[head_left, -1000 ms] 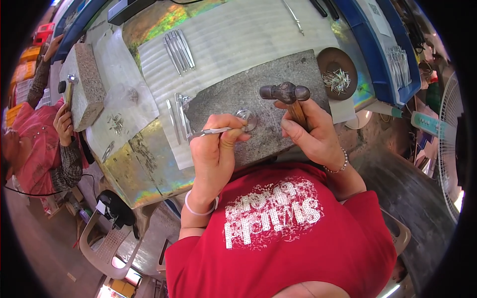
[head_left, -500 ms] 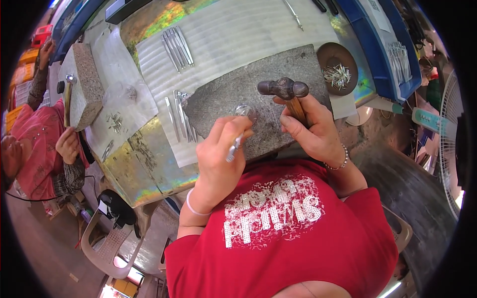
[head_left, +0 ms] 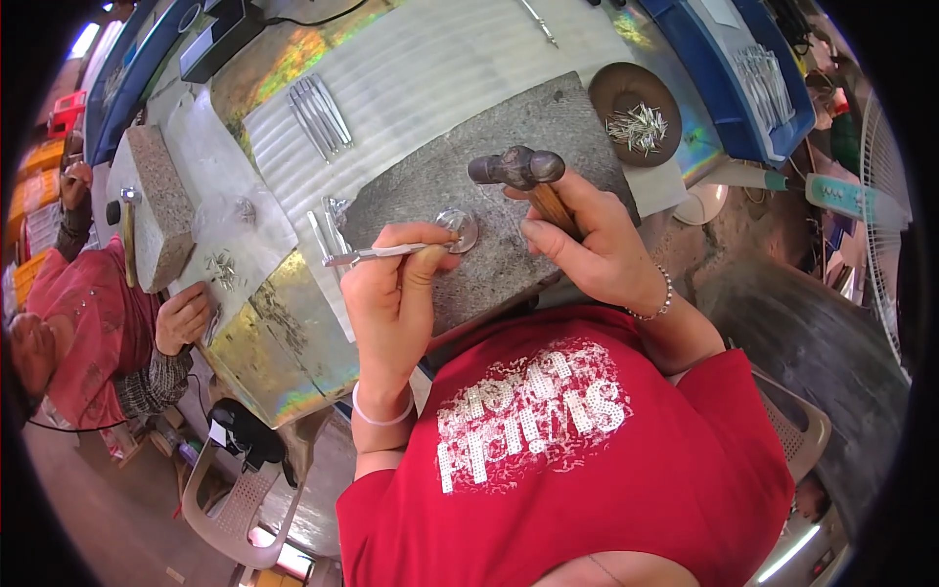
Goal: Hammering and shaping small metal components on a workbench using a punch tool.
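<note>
My left hand [head_left: 391, 298] is closed in a pinch on a slim silver metal tool [head_left: 377, 252], held nearly level. The tool's right end reaches a small, shiny round piece [head_left: 458, 231] on the grey stone slab [head_left: 528, 127]; whether they are joined I cannot tell. In my right hand [head_left: 602, 240] is a ball-peen hammer [head_left: 518, 168], gripped by its wooden handle close under the dark head. The head hangs above the slab, apart from the round piece. Similar slim silver tools [head_left: 320, 117] lie on the white foam sheet, with a few more partly hidden behind my left hand.
A brown round dish [head_left: 604, 86] of small metal pins stands right of the slab. Blue bins [head_left: 719, 108] edge the table at the far right. At left, a co-worker's hand [head_left: 183, 318] rests near loose pins [head_left: 225, 271] and a second stone block [head_left: 156, 186] with a hammer.
My left hand has turned, swinging the tool from a downward slant to nearly level, and uncovering more of the round piece. My right hand still holds the hammer. The whole view has shifted slightly.
</note>
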Demonstrator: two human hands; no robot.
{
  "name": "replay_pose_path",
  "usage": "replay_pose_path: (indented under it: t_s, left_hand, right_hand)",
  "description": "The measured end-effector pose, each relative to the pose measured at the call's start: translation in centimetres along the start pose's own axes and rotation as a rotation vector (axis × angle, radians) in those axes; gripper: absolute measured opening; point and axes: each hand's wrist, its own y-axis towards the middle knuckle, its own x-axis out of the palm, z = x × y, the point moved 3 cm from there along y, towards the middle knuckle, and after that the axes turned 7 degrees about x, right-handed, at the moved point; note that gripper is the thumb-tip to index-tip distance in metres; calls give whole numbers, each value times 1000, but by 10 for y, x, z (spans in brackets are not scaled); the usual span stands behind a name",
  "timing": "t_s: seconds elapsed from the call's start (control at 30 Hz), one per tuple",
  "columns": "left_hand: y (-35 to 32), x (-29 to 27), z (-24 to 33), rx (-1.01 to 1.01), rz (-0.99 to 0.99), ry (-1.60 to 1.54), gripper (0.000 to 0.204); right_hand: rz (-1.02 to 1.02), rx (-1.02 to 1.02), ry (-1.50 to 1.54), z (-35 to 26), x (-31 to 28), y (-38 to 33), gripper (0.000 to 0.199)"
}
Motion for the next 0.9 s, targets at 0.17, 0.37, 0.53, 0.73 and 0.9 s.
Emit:
replay_pose_path:
  t_s: [0.17,0.37,0.53,0.73,0.9]
  left_hand:
    - [0,4,4,77,-28,148,6]
    - [-3,16,27,283,-75,578,21]
    - [-3,12,26,391,-208,632,29]
    - [-2,8,25,418,-239,530,25]
    - [-3,8,15,452,-180,485,20]
  right_hand:
    - [19,-28,-25,1,-1,0,32]
    - [30,-78,-41,-3,0,1,34]
    - [-240,-11,-72,-48,7,-4,33]
    - [-303,-627,-194,-93,26,8,23]
    - [-279,-664,-421,-100,31,3,24]
